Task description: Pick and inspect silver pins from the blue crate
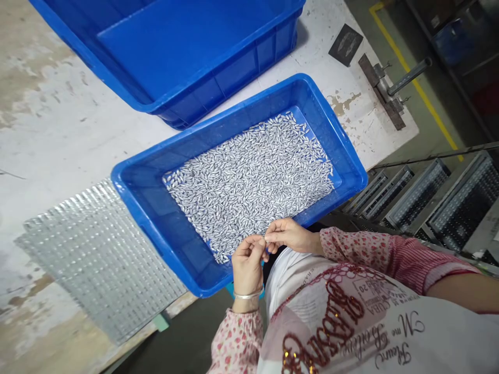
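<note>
Person's left hand (248, 265) and right hand (290, 236) meet over the near edge of a shallow blue bin (150, 213). Fingers of both hands are pinched narrow, tips together around a small piece (263, 237); too tiny to make out its shape. Left wrist wears a silver bracelet (248, 295); both arms have floral sleeves (237, 337), over a white printed shirt (339, 322).

Silver pieces (253, 176), small and pointed at both ends, cover most of the bin's floor in a loose layer; some blue shows at the edges. Bin sits tilted across the view on a worn white worktop (78, 140). A deeper blue bin (218, 83) stands just beyond it. Grey ridged sheets (105, 265) lie beside the shallow bin, on the person's left. Past its far right end: a dark square plate (345, 45) and, near the worktop corner, a metal fixture (384, 91) with an upright rod. Off to the right, racks (456, 202) with dark slatted contents; yellow line (417, 78) on the floor.
</note>
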Available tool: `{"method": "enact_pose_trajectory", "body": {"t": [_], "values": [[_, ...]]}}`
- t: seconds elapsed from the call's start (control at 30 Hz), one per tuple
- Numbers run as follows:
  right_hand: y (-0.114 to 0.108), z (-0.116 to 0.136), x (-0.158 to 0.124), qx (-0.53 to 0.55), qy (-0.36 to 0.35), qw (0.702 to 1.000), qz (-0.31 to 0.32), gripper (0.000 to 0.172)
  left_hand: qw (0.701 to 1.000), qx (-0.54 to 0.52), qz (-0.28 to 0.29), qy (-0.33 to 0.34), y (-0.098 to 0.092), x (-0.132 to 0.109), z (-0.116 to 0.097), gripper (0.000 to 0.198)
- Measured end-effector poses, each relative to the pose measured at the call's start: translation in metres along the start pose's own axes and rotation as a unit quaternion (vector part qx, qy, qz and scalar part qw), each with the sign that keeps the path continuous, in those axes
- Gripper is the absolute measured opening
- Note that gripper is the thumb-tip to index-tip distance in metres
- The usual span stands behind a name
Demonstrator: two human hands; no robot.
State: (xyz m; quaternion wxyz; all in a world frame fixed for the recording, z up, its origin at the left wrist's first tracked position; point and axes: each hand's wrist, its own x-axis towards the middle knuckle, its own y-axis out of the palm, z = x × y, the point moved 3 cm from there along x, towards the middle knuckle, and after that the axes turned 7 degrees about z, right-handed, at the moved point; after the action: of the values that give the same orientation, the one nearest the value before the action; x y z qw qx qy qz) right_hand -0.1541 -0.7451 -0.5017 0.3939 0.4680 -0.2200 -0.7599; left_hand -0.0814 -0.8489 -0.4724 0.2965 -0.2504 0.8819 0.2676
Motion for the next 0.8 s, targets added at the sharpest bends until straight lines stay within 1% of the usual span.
{"method": "enact_pose_trajectory", "body": {"t": [0.13, 0.37, 0.47, 0.53, 0.6, 0.67, 0.73, 0.8], "values": [[0.000, -0.001, 0.000, 0.024, 0.008, 1.000, -0.001, 0.044, 1.000, -0.008, 0.003, -0.011, 0.000, -0.002, 0.000, 0.029], [-0.002, -0.005, 0.000, 0.043, 0.025, 0.999, 0.011, 0.041, 1.000, -0.015, 0.003, -0.018, 0.000, -0.001, 0.002, 0.031], [-0.006, -0.004, 0.000, 0.039, 0.028, 0.999, 0.008, 0.040, 1.000, -0.007, 0.000, -0.009, -0.006, 0.003, 0.008, 0.034], [-0.014, 0.001, 0.000, 0.026, 0.021, 0.999, -0.006, 0.040, 1.000, 0.019, -0.016, -0.002, -0.016, 0.007, 0.014, 0.037], [-0.031, 0.014, 0.000, -0.020, -0.001, 0.999, -0.035, 0.038, 0.997, 0.064, -0.039, 0.002, -0.031, 0.010, 0.019, 0.041], [-0.058, 0.036, -0.005, -0.112, -0.041, 0.989, -0.091, 0.032, 0.991, 0.118, -0.058, 0.006, -0.049, 0.015, 0.023, 0.044], [-0.092, 0.065, -0.015, -0.222, -0.082, 0.957, -0.169, 0.024, 0.981, 0.180, -0.072, 0.013, -0.069, 0.020, 0.025, 0.047], [-0.127, 0.095, -0.030, -0.318, -0.093, 0.911, -0.248, 0.018, 0.961, 0.260, -0.089, 0.020, -0.089, 0.026, 0.025, 0.048]]}}
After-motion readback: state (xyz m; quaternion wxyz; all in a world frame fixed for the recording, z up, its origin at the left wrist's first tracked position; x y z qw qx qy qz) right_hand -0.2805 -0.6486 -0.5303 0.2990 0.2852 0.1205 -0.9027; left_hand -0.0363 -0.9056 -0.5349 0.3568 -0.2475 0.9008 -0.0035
